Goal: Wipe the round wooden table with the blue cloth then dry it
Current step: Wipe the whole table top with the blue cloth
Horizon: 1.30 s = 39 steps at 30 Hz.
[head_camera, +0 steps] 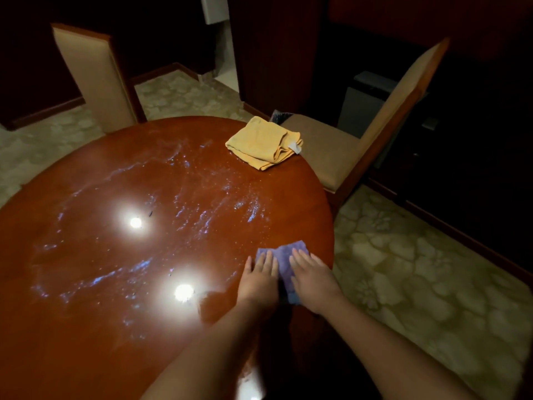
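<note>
Both hands' fingers [266, 259] lie atop blue cloth [284, 255].

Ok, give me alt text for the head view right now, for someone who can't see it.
Both hands, left hand and right hand, press flat on a blue cloth near the right edge of a wet, streaked round wooden table. A folded yellow towel lies at the far edge, beside a tan chair.

Head cam, looks fwd-down, close over table [86, 284].
</note>
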Available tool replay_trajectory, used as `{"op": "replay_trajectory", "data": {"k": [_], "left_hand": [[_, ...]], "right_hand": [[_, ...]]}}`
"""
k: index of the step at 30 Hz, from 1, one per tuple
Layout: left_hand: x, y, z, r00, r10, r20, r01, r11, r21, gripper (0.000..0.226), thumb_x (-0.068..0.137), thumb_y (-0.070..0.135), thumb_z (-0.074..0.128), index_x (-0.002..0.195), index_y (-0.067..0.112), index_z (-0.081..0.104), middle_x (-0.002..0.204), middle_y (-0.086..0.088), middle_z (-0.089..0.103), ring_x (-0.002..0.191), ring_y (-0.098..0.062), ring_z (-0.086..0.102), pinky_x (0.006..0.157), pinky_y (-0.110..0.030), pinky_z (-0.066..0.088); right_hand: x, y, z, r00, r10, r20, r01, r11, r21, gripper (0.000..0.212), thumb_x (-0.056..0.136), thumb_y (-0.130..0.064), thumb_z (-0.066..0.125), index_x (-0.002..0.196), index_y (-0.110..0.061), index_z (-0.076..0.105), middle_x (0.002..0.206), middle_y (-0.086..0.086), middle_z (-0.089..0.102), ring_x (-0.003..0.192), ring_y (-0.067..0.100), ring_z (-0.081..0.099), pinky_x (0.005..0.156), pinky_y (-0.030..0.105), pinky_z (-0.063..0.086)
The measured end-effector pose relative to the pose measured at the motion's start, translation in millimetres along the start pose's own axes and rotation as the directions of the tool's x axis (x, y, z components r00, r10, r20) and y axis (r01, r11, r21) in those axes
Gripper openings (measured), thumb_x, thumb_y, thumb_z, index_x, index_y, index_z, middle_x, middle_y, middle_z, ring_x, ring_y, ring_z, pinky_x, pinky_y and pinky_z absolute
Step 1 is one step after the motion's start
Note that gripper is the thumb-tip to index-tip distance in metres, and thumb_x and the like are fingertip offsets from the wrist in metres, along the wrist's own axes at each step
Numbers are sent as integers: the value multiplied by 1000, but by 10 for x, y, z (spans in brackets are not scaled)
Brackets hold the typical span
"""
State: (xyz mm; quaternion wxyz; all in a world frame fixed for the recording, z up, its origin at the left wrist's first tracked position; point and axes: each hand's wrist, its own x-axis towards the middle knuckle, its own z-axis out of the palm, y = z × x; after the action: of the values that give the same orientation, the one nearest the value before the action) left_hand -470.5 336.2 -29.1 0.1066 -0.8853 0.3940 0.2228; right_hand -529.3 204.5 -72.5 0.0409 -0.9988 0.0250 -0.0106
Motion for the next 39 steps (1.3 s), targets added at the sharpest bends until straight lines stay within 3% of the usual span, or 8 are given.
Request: {"op": "replay_trajectory", "data": {"k": [4,9,20,27,32,34,36,39], "left_hand": [[68,41,-57,1000,-2,5,2,1000,23,68,101,44,27,152,7,0,159,-13,-5,147,-27,-5,118,-44,-3],[-29,130,-40,992,124,18,-125,989,84,69,101,46,26,152,7,1,159,-14,-4,147,-27,-4,120,-46,0],[511,48,-221,995,99,12,-100,991,94,69,100,41,32,152,10,-3,160,-9,-7,147,-24,-7,117,-47,-3],[850,28,-437,996,93,-8,-92,995,48,72,98,45,36,152,13,1,160,-7,-4,148,-22,-3,117,-50,-3],[1227,43,-629,1000,3,-22,-2,1000,26,65,101,38,31,152,13,0,160,-7,-5,148,-23,-2,117,-50,1],[1375,12,-737,999,-44,-7,44,999,23,64,101,37,30,152,14,-1,160,-6,-5,148,-23,-2,117,-49,2],[1509,-16,-830,996,-89,7,89,996,3,65,101,38,30,152,13,-2,160,-7,-5,148,-24,-2,118,-48,3],[1688,-57,-947,989,-145,18,146,988,-40,67,101,40,32,153,12,-1,160,-9,-4,148,-26,0,119,-48,5]], "right_hand": [[23,2,-10,1000,29,-5,-29,999,-31,35,64,-34,69,81,-4,78,89,10,75,85,19,72,72,32,58],[-317,-110,-69,992,126,-25,-126,992,18,51,72,-32,36,79,-3,77,85,9,74,82,18,72,74,25,55],[40,290,-106,977,114,178,-115,993,-5,43,71,-30,53,94,0,75,102,14,72,94,23,71,76,33,57],[320,611,-149,978,134,163,-127,990,-53,55,75,-33,35,96,-2,76,102,12,73,93,21,71,74,34,57],[864,996,-150,981,81,175,-69,995,-73,65,42,-32,90,97,-2,75,105,12,72,95,20,71,70,33,57],[1096,1109,-225,986,65,152,-51,994,-93,72,65,-35,81,123,2,61,132,17,57,121,21,58,92,36,49],[1307,1214,-284,971,-14,237,40,994,-105,63,97,-31,44,150,-4,23,159,11,17,146,19,19,115,35,21],[1593,1375,-335,947,-75,311,106,991,-87,58,102,-29,28,153,-10,7,161,6,1,148,16,2,118,35,8]]}}
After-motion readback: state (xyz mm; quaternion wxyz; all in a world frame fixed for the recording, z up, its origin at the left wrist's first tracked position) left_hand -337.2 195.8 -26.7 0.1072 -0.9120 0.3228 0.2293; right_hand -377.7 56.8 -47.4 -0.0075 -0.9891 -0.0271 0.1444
